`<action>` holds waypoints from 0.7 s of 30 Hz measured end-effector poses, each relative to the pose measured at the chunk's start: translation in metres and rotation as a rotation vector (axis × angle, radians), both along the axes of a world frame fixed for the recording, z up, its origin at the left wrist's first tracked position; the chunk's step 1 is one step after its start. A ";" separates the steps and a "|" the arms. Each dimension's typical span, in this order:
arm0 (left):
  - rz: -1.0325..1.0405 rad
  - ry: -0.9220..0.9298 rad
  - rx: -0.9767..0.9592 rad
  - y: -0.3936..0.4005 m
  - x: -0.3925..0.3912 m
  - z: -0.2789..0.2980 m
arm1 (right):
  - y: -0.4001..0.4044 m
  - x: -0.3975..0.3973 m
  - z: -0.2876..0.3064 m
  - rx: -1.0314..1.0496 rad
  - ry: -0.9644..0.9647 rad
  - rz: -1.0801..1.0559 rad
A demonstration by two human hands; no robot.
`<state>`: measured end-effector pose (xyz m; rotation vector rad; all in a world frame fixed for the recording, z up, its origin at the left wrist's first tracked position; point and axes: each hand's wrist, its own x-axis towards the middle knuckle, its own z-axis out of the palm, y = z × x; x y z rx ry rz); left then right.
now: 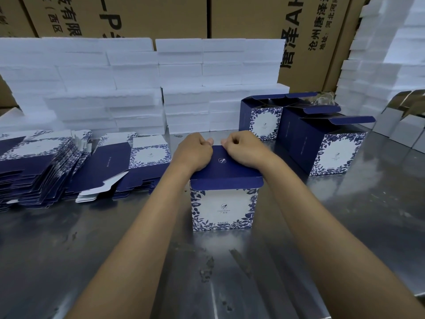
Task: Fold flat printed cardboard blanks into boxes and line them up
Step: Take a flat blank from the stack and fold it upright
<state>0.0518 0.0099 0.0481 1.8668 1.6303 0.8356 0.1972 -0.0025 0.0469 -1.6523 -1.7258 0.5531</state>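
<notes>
Box (pixel 223 203) upright on table (pixel 345 226), mid-frame; left hand (pixel 195 153) and right hand (pixel 245 149), fingers curled, pressing flap (pixel 224 171) down at its far edge; uneven pressure risks creasing or a mis-tucked flap.

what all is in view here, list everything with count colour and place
box being folded: one, navy lid, white floral front, table centre
finished boxes: three or so, navy and white, flaps open, right rear
flat blanks: two stacks, navy and white, left
foam blocks: many, white, stacked behind and far right
silver boxes: a few, far right edge
cartons: several, brown, back wall
table: one, steel
left hand: fingers curled over lid's far edge
right hand: same, lid's far edge
</notes>
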 end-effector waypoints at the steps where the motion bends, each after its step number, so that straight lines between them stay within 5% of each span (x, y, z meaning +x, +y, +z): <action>1: -0.003 0.014 0.006 0.000 0.000 0.000 | 0.000 0.000 0.000 -0.004 0.012 0.001; 9: 0.001 -0.048 -0.029 -0.006 -0.002 0.000 | -0.003 0.001 0.000 -0.046 0.028 -0.036; 15: -0.038 -0.030 0.411 -0.032 -0.009 0.002 | 0.001 0.000 0.000 -0.007 -0.091 -0.092; 21: -0.083 -0.383 0.380 -0.056 -0.018 -0.022 | -0.004 -0.007 0.015 0.273 -0.405 -0.160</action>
